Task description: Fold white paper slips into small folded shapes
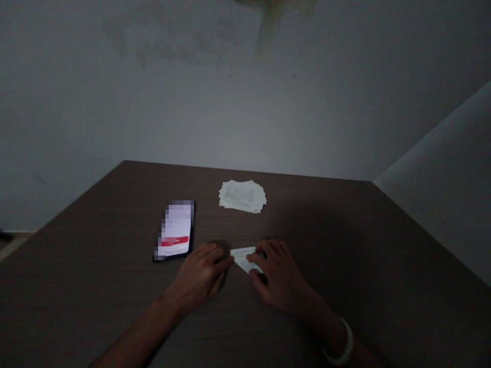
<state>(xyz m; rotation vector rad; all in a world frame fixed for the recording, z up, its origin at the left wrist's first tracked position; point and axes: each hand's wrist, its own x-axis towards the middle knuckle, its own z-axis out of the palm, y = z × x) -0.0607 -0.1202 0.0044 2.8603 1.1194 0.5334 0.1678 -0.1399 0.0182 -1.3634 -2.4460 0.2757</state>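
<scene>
Dark wood-grain tabletop (92, 245) lies beneath the printed paper (241, 253), where light, even fingertip pressure should serve its edges best. My left hand (203, 270) curls loosely at its left corner, my right hand (279, 278) bends half-spread over its right end, any pinch unclear; it looks white, roughly triangular

From where I stand, the left hand (201, 271) and right hand (280, 280) are bare, slender-fingered, and the left forearm (143, 324) and right forearm (325, 318) are uncovered as well. Around the right one sits a pale, off-white, rounded bracelet (349, 338), fairly thick and slightly bumpy; in this dimness it could be beads or braided cord.
</scene>
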